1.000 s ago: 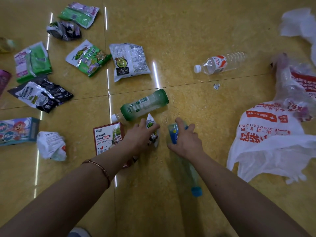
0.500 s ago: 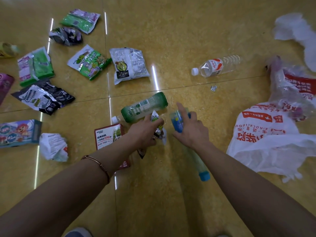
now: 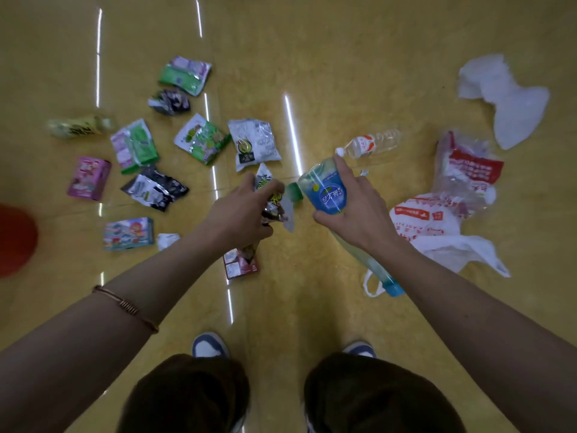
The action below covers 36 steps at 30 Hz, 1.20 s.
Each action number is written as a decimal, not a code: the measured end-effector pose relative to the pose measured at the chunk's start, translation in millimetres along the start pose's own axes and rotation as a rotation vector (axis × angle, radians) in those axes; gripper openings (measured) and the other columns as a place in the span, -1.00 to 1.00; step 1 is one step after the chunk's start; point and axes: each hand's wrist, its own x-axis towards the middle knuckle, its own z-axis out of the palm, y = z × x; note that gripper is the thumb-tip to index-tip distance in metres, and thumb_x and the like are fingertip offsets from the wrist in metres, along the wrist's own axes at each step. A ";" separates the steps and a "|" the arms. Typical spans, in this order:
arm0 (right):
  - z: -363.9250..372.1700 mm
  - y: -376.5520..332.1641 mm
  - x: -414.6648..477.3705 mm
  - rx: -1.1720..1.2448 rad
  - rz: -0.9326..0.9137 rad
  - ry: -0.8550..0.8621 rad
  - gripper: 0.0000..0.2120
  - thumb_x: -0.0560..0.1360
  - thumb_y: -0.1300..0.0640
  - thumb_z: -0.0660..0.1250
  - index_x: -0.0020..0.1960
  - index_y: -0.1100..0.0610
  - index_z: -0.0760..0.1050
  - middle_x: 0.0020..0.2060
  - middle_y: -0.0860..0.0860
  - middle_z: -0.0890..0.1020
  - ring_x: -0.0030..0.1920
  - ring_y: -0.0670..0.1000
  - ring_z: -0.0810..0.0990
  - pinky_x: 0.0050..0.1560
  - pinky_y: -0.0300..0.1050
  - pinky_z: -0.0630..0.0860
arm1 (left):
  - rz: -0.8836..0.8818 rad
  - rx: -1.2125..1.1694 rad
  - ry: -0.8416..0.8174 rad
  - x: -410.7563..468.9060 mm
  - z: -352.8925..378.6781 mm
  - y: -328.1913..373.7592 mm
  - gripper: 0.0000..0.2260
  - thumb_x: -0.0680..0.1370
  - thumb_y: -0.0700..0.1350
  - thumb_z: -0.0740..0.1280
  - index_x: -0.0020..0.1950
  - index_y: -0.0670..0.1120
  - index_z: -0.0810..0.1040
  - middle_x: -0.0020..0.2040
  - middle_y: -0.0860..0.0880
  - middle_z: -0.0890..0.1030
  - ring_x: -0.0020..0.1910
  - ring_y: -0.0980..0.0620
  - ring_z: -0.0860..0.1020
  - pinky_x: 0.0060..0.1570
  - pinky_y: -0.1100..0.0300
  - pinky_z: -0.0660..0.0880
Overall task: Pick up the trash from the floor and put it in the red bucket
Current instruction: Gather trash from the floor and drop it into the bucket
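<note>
My left hand is closed around a crumpled snack wrapper with yellow and green print, lifted off the floor. My right hand grips a blue-labelled plastic bottle, base pointing away, its blue cap below my wrist. A green bottle lies on the floor, mostly hidden between my hands. The red bucket shows only as a blurred rim at the far left edge. More trash lies beyond: a clear water bottle and a white snack bag.
Several wrappers and small boxes are scattered at left, a yellow bottle behind them. White and red plastic bags lie at right, a white bag farther back. A red carton lies under my left wrist. My shoes stand below.
Both hands have risen from the floor, the left lifting the wrapper and the right lifting the blue-labelled bottle. The view has pulled back, showing my knees, shoes and the red bucket at left.
</note>
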 end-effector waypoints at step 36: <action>-291.1 -599.9 -228.3 0.081 -0.942 -0.093 -0.39 0.39 -0.26 0.37 0.33 -0.02 0.30 0.05 -0.04 0.56 0.02 0.02 0.54 0.07 -0.01 0.49 | -0.615 -0.090 0.794 -559.9 -450.8 -22.6 -0.46 0.42 -0.06 0.42 0.33 0.15 0.29 0.09 0.00 0.24 -0.12 -0.03 0.37 -0.31 0.19 0.27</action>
